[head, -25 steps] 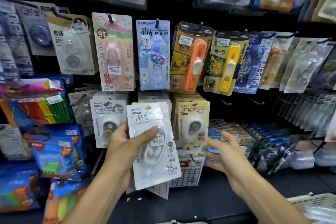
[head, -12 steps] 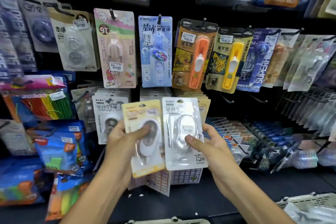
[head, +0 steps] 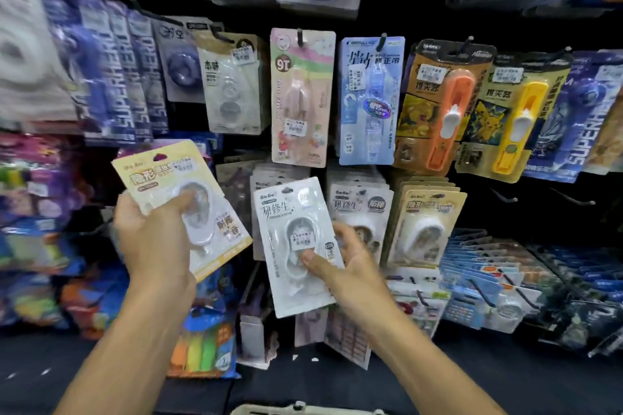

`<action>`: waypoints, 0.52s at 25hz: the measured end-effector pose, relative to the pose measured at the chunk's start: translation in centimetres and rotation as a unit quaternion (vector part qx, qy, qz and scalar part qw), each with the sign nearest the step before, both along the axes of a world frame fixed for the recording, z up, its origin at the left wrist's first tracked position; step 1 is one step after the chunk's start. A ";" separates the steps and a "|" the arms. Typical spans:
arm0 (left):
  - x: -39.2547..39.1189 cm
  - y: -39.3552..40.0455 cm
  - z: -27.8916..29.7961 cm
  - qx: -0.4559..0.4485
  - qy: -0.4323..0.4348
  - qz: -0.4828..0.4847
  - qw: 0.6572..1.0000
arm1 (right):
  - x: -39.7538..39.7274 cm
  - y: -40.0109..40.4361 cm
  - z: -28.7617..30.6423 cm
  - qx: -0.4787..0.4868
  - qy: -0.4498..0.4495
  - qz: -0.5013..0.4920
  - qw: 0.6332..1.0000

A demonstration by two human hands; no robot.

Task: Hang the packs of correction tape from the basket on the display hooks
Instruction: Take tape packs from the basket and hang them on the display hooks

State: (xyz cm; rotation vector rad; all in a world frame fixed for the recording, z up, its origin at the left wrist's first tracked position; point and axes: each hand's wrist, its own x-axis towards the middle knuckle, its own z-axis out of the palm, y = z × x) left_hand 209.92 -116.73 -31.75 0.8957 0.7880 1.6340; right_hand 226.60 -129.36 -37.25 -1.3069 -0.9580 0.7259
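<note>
Head view: my left hand (head: 153,239) grips a yellow pack (head: 175,178), right hand (head: 350,263) pinches a white pack (head: 296,242) at six o'clock; neither hung.

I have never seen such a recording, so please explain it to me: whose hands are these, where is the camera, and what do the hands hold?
No machine here: a person works with bare hands, and one camera worn on the head looks forward and down at a shop display wall. The left hand grips a yellow pack of correction tape, raised and tilted. The right hand pinches a white pack of correction tape in front of the hanging stacks. To its right hang a white stack and a yellow stack. At the bottom edge shows the basket rim.
</note>
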 end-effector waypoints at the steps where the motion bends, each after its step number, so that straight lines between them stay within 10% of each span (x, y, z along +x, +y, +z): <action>1: -0.8 0.4 0.0 0.003 0.004 0.010 1.000 | -1.1 1.2 0.3 -0.012 -0.011 -0.014 1.000; 9: -3.3 1.0 0.3 0.028 0.032 0.007 0.999 | -4.7 2.8 -0.1 -0.058 0.010 -0.121 0.991; 13: -1.7 -0.2 -0.4 0.005 0.097 -0.140 0.985 | -4.1 2.4 0.3 -0.164 -0.216 -0.187 0.944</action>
